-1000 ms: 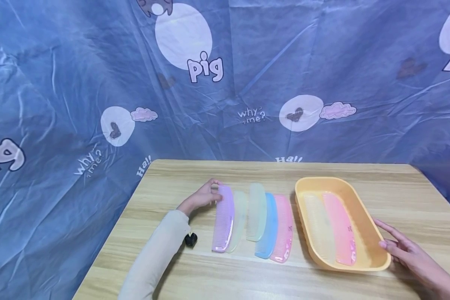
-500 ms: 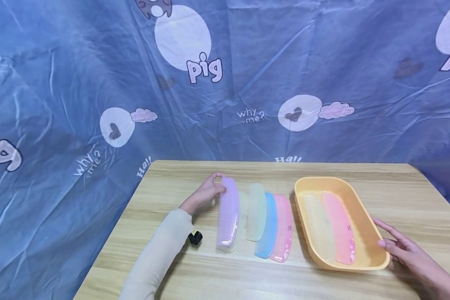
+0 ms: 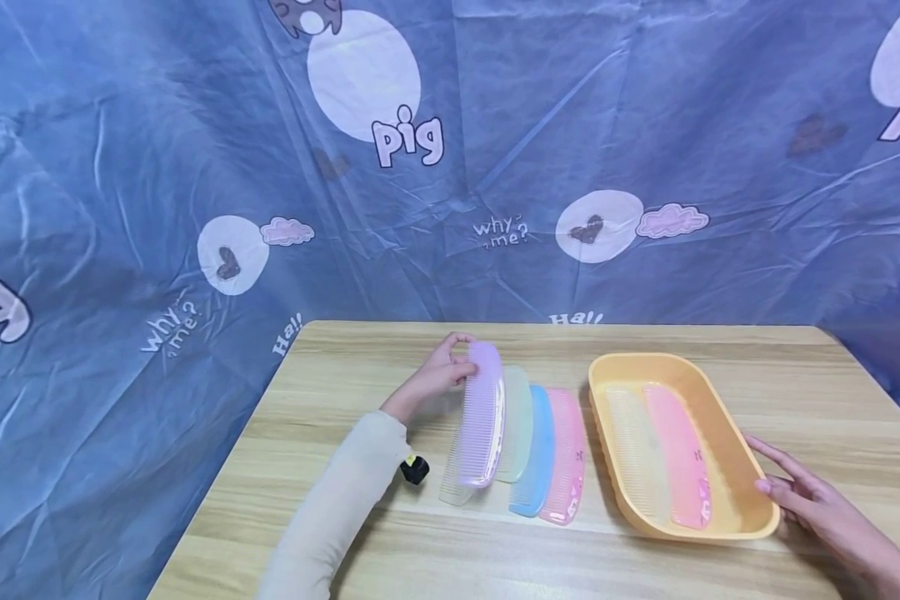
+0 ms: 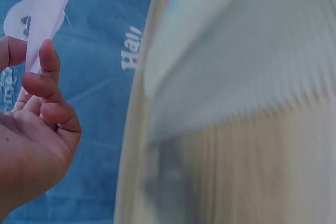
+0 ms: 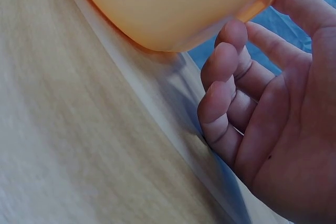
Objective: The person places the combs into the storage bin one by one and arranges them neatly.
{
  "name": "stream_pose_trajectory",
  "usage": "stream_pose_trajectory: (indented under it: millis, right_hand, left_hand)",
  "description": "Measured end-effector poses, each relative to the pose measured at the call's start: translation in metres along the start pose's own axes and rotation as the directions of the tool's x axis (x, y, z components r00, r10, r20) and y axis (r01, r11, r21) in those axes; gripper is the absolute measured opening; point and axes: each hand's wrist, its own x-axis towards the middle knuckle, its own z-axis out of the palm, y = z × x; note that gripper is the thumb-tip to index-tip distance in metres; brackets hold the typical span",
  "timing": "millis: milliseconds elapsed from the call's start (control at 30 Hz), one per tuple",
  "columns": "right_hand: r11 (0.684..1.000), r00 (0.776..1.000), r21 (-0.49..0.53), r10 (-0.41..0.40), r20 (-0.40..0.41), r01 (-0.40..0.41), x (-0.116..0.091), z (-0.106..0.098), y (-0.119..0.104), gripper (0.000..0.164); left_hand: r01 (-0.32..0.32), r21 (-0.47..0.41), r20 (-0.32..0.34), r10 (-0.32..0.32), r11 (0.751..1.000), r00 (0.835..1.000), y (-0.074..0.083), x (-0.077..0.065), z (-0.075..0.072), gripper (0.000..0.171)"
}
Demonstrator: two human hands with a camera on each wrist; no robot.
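Note:
My left hand pinches the upper end of a purple comb, which is raised over a pale translucent comb. In the left wrist view the purple comb stands between thumb and fingers. To its right lie a pale green comb, a blue comb and a pink comb. My right hand grips the right rim of a yellow-orange plastic tray. Inside that tray rest a pale yellow comb and another pink comb.
Everything stands on a wood-grain table. Behind and to the left hangs a blue printed cloth. A small black object is beside my left wrist.
My left hand has lifted the purple comb and carried it rightward, from the left end of the row across the pale translucent comb. The right hand and tray stay put.

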Motion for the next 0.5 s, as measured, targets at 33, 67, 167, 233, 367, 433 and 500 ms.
stream_pose_trajectory:
  millis: [33,67,167,233,367,433,500]
  right_hand:
    - [1.0,1.0,0.012,-0.002,0.008,0.001,0.0,0.0,0.0,0.069]
    - [1.0,1.0,0.02,-0.003,0.012,0.002,0.001,0.0,0.0,0.069]
    - [0.999,1.0,0.036,-0.01,0.02,0.009,0.002,0.0,0.0,0.069]
    - [0.999,1.0,0.032,-0.015,0.017,0.014,0.002,0.001,0.0,0.069]
    - [1.0,1.0,0.004,-0.007,0.001,0.007,0.001,0.001,-0.001,0.069]
    - [1.0,1.0,0.002,0.006,0.001,-0.006,0.001,-0.001,-0.002,0.069]
    - [1.0,1.0,0.005,0.012,0.002,-0.012,0.0,-0.002,-0.002,0.069]
  left_hand:
    - [-0.006,0.001,0.002,0.006,1.0,1.0,0.003,0.001,0.003,0.05]
    - [-0.012,0.002,0.005,0.012,1.0,1.0,0.006,0.002,0.005,0.051]
    - [-0.039,0.004,0.016,0.039,0.999,0.999,0.015,0.006,0.013,0.05]
    - [-0.056,-0.003,0.018,0.056,0.998,0.998,0.022,0.01,0.018,0.049]
    - [-0.072,-0.03,0.014,0.073,0.997,0.997,0.035,0.019,0.029,0.046]
    - [-0.072,-0.036,0.005,0.072,0.997,0.997,0.041,0.024,0.035,0.045]
    - [-0.07,-0.055,0.002,0.07,0.996,0.998,0.045,0.03,0.044,0.046]
